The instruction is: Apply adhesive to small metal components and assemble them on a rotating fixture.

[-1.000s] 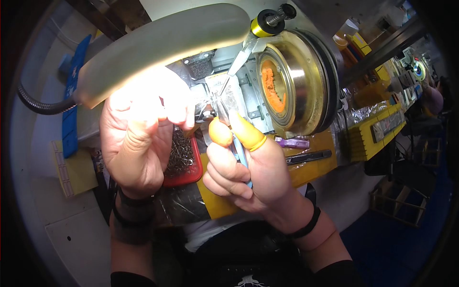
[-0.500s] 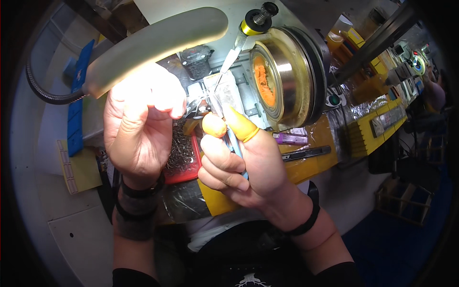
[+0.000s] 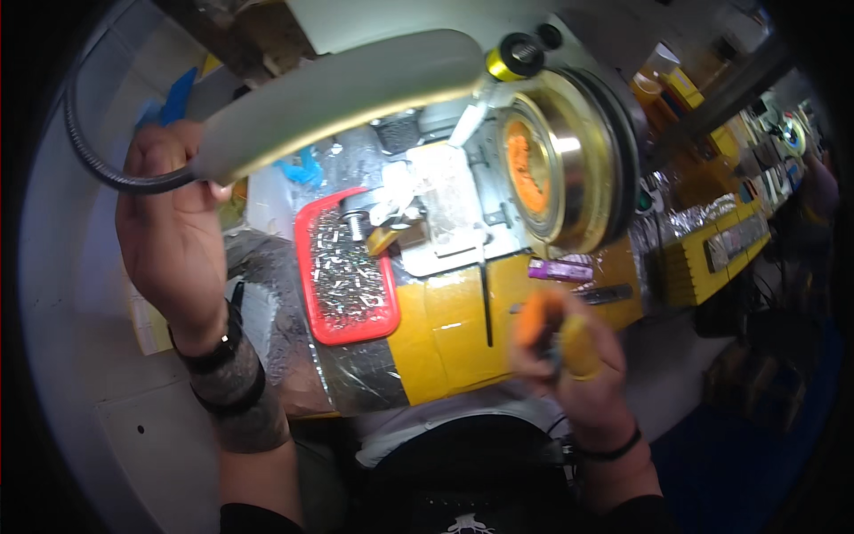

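Both the left hand (image 3: 173, 245) and right hand (image 3: 592, 383) just quit the bright spot under the lamp (image 3: 356, 102); well apart now. Left's up by the lamp neck (image 3: 160, 183), fingers bent, partly behind it; can't tell if it's gripping. Right's pulled back nearer the body, fingers curled, finger covers (image 3: 582, 347) on; too blurred to tell whether it's holding anything. Red tray (image 3: 360, 335) of small metal pieces (image 3: 351, 280) sits between the hands, now fully uncovered. I'd call it a break in the close two-handed work.
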Motion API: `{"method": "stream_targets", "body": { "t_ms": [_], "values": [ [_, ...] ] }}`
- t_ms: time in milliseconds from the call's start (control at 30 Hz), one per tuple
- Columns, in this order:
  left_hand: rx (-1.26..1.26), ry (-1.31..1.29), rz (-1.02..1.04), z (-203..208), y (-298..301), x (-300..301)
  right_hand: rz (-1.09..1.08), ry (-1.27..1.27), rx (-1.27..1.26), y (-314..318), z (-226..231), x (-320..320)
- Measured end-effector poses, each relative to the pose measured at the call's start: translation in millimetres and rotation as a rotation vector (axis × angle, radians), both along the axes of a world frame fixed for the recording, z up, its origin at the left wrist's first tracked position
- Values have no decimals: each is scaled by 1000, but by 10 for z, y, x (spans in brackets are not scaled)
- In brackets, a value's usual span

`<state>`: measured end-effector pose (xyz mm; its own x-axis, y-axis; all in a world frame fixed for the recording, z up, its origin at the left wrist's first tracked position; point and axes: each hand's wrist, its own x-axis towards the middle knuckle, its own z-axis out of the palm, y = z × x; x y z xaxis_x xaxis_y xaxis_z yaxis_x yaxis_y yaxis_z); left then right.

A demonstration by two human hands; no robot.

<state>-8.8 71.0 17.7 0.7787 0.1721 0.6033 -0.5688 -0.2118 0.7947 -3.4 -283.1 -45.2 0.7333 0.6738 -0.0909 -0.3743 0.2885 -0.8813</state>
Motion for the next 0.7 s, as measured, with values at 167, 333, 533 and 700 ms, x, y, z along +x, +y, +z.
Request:
{"method": "stream_targets", "body": {
  "t_ms": [167, 333, 533, 700],
  "values": [
    [630, 82, 670, 67, 552, 159, -496, -776, -650, -685, -413, 210],
    [1015, 173, 771, -10, 1337, 192, -389, -1219, -1087, -744, -456, 492],
    [928, 507, 945, 210, 1445, 182, -446, -1287, -1144, -742, -542, 539],
    [878, 340, 944, 349, 937, 162, -545, -1221, -867, -641, -450, 449]
  ]
}}
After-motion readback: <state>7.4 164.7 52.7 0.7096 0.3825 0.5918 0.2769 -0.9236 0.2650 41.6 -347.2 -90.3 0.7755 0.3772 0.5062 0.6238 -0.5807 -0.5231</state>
